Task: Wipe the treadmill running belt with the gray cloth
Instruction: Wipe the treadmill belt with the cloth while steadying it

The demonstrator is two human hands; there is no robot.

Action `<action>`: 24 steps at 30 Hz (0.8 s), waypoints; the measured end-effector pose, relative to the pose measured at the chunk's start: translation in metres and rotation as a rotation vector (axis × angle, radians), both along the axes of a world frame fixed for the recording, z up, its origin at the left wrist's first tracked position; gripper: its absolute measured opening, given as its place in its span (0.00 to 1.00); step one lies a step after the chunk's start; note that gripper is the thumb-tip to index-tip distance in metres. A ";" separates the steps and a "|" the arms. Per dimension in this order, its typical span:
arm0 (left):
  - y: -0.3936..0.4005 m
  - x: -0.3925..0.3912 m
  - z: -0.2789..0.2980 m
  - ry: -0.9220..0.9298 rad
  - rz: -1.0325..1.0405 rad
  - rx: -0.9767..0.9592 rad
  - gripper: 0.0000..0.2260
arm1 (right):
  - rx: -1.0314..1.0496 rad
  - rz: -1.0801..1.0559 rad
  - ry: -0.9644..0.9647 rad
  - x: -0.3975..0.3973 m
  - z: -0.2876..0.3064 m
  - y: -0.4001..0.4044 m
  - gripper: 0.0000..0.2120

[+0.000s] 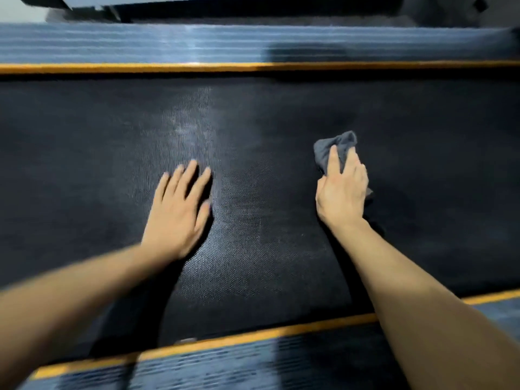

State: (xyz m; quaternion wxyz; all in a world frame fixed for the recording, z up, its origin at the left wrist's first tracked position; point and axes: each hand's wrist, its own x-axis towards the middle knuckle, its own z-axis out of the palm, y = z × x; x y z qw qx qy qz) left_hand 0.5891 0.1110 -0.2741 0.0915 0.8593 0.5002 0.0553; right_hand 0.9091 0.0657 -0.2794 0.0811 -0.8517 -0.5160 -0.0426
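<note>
On the black running belt [281, 249], my right hand [342, 190] clamps the bunched gray cloth [332, 149] against the surface, mid-wipe; my left hand [180, 209] rests flat, fingers spread. Next I judge a firm sweep toward the far orange-edged side rail [253, 67].

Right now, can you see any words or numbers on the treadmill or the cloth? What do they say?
No words, numbers or signs can be read.
Running belt: only a dotted texture, no print.
Gray cloth under the right hand: plain.
Left hand: flat on the belt, covering no visible text.
Orange stripes and ribbed side rails: plain and blurred; no lettering can be made out.
</note>
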 end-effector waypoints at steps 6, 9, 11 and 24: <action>-0.042 -0.022 -0.003 0.059 0.070 -0.008 0.27 | 0.018 0.033 0.111 -0.014 0.007 0.000 0.28; -0.043 -0.019 -0.004 0.052 0.083 -0.010 0.27 | 0.068 0.238 0.170 -0.075 0.006 0.010 0.30; -0.045 -0.020 -0.003 0.045 0.088 -0.007 0.28 | 0.086 0.389 0.268 -0.130 0.002 0.013 0.30; -0.043 -0.016 -0.005 0.009 0.128 0.025 0.29 | 0.043 0.098 0.163 0.005 0.007 -0.016 0.28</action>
